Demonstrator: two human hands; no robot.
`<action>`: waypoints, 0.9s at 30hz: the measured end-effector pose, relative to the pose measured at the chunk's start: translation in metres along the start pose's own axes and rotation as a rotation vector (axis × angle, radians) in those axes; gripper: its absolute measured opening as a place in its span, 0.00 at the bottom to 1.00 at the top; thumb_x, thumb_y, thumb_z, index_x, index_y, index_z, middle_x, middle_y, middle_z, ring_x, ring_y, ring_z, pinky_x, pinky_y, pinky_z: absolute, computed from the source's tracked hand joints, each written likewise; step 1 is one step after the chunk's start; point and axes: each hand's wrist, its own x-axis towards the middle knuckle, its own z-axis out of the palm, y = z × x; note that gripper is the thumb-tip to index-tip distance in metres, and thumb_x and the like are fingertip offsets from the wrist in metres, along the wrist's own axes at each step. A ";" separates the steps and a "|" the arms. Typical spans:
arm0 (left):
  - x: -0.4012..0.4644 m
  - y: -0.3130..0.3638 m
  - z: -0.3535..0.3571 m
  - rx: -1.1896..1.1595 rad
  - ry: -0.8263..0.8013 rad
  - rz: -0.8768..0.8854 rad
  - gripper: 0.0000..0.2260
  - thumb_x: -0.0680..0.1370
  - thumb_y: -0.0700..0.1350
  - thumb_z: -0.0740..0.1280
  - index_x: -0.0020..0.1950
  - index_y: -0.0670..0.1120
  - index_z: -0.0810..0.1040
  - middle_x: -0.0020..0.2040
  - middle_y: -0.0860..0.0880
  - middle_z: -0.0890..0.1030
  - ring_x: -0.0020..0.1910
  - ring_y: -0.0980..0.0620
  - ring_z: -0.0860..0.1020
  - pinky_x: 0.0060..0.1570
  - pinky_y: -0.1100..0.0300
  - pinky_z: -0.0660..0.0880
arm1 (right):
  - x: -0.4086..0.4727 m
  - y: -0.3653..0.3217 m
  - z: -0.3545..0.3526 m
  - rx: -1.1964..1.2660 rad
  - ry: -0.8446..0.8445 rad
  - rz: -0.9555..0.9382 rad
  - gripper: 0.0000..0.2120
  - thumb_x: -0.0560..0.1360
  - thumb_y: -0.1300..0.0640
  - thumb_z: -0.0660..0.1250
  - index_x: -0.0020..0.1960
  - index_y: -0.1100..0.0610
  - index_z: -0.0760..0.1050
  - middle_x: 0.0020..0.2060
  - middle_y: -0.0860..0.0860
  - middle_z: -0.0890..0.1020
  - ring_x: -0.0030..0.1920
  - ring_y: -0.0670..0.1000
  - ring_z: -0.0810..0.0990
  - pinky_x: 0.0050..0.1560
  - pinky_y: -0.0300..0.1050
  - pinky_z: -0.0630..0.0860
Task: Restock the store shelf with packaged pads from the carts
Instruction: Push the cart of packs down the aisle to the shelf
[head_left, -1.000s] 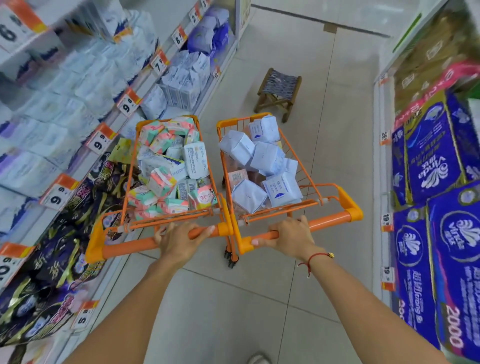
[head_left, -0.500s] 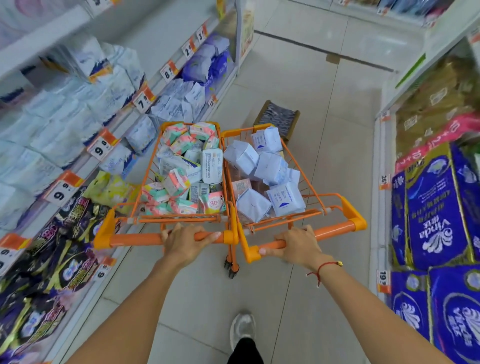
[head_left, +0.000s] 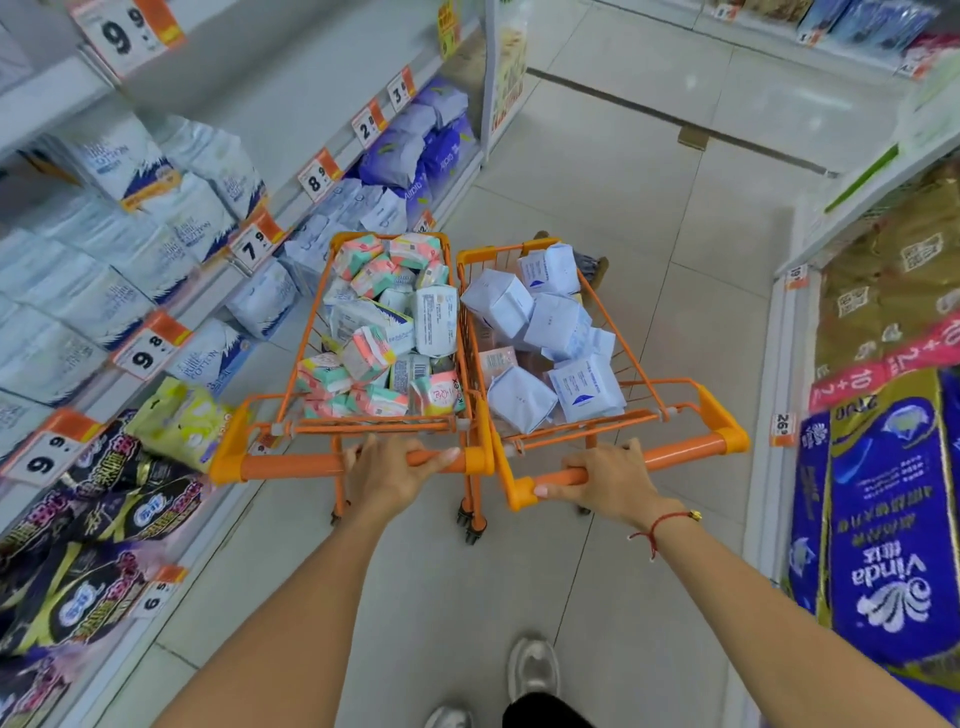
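Note:
Two small orange carts stand side by side in the aisle. The left cart (head_left: 244, 441) is full of pink, green and white pad packs (head_left: 382, 322). The right cart (head_left: 724, 421) carries several pale blue pad packs (head_left: 550, 332). My left hand (head_left: 389, 470) grips the left cart's orange handle. My right hand (head_left: 605, 480), with a red string on its wrist, grips the right cart's handle. The store shelf (head_left: 218, 275) on the left holds white and blue pad packs behind orange price tags.
Black and yellow packs (head_left: 98, 545) fill the low left shelf, close to the left cart. Large blue tissue bales (head_left: 883, 519) line the right side. A small stool (head_left: 589, 262) is mostly hidden behind the right cart. Tiled floor stretches ahead, and my shoes (head_left: 532, 667) show below.
Both carts have rolled forward along the aisle with my hands still on the handles. The stool has gone from plain sight to mostly hidden behind the right cart.

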 end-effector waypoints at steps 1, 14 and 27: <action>0.006 0.005 -0.001 -0.012 0.004 -0.015 0.23 0.71 0.71 0.58 0.49 0.56 0.81 0.51 0.53 0.80 0.63 0.49 0.68 0.65 0.51 0.57 | 0.008 0.005 -0.005 -0.009 -0.001 -0.009 0.27 0.66 0.25 0.56 0.31 0.48 0.69 0.26 0.43 0.69 0.37 0.45 0.71 0.46 0.45 0.57; 0.056 0.018 -0.027 0.025 0.052 -0.069 0.22 0.72 0.71 0.57 0.48 0.57 0.81 0.53 0.49 0.79 0.64 0.44 0.68 0.66 0.47 0.57 | 0.062 0.027 -0.037 0.044 -0.037 -0.066 0.27 0.66 0.25 0.57 0.30 0.49 0.69 0.27 0.43 0.68 0.40 0.48 0.70 0.52 0.48 0.61; -0.029 0.108 -0.003 0.242 -0.330 0.583 0.19 0.77 0.60 0.61 0.62 0.50 0.76 0.62 0.50 0.76 0.64 0.48 0.69 0.61 0.52 0.67 | -0.036 0.026 -0.004 0.366 -0.200 0.087 0.17 0.72 0.34 0.63 0.42 0.48 0.75 0.37 0.41 0.75 0.50 0.46 0.72 0.59 0.45 0.61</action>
